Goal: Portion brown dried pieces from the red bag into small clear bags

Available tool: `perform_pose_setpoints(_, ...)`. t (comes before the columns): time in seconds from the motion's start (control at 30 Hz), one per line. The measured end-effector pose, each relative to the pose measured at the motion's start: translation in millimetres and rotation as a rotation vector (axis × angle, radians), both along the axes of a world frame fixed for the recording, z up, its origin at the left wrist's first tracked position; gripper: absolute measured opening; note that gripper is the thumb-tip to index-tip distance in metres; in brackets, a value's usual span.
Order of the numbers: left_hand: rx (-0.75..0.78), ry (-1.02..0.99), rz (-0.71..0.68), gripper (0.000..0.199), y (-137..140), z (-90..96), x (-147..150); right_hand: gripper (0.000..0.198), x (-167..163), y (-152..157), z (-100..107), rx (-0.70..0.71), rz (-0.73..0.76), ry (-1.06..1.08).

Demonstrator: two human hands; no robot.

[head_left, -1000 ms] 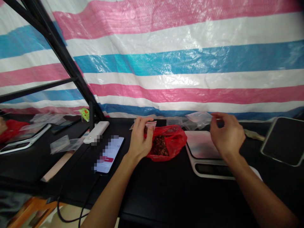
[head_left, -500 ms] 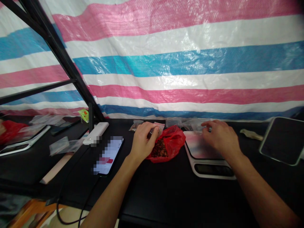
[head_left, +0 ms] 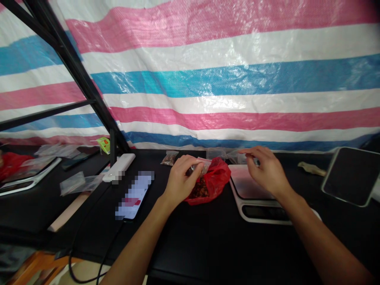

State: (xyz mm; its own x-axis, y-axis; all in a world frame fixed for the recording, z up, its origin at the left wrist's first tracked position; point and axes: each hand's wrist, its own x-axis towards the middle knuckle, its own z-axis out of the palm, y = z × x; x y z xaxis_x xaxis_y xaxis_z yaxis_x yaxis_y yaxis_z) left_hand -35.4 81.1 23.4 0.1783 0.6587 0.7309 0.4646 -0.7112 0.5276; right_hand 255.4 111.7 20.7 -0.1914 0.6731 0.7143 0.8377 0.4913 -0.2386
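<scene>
My left hand (head_left: 182, 176) is closed on a small clear zip bag (head_left: 206, 163) with a red strip along its top. Directly beneath it, an open red plastic bag (head_left: 218, 184) holds brown, dried-looking bits (head_left: 200, 188), partly covered by the hand. My right hand (head_left: 265, 170) hovers over the plate of a white kitchen scale (head_left: 243, 182). Its index finger reaches left and the thumb stands apart from it. A small dark spot shows between those fingers, too unclear to name. Clear plastic bags (head_left: 218, 153) lie just behind the scale.
A filled small bag (head_left: 170, 157) lies at the back. Leftward are a lit phone (head_left: 136, 196), a white power strip (head_left: 120, 168) and cables. A dark tablet-like panel (head_left: 352, 176) stands at right. Another scale (head_left: 35, 180) and red bag (head_left: 13, 164) sit far left, beyond a black frame (head_left: 74, 75).
My right hand has shifted left above the scale, its index finger now stretched further out. My left hand has moved slightly right and down with the zip bag.
</scene>
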Motion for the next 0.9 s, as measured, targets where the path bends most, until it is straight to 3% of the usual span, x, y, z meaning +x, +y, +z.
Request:
perform_pose_setpoints(0.13,-0.099,0.042,-0.158,0.016,-2,-1.7,2,0.028,-42,-25,14,-0.027,0.335,0.038)
perform_pose_setpoints(0.27,-0.112,0.159,-0.213,0.020,-2,-1.9,2,0.018,-67,-39,11,-0.120,0.473,-0.011)
perform_pose_setpoints(0.47,-0.041,0.118,-0.096,0.016,0,-7.2,1,0.013,-58,-33,9,-0.268,0.486,0.082)
perform_pose_setpoints(0.63,-0.015,0.111,-0.130,0.015,-2,-9.7,3,0.013,-59,-32,10,-0.341,0.513,0.095)
perform_pose_setpoints(0.73,0.068,0.114,-0.040,0.014,-3,-7.4,4,0.009,-63,-33,7,-0.322,0.488,0.099)
perform_pose_setpoints(0.83,0.262,0.133,0.119,0.017,-6,-3.7,3,0.006,-67,-35,6,-0.233,0.425,0.166)
perform_pose_setpoints(0.9,0.361,0.217,0.112,0.011,-8,-1.8,3,0.005,-70,-38,6,-0.185,0.394,0.210)
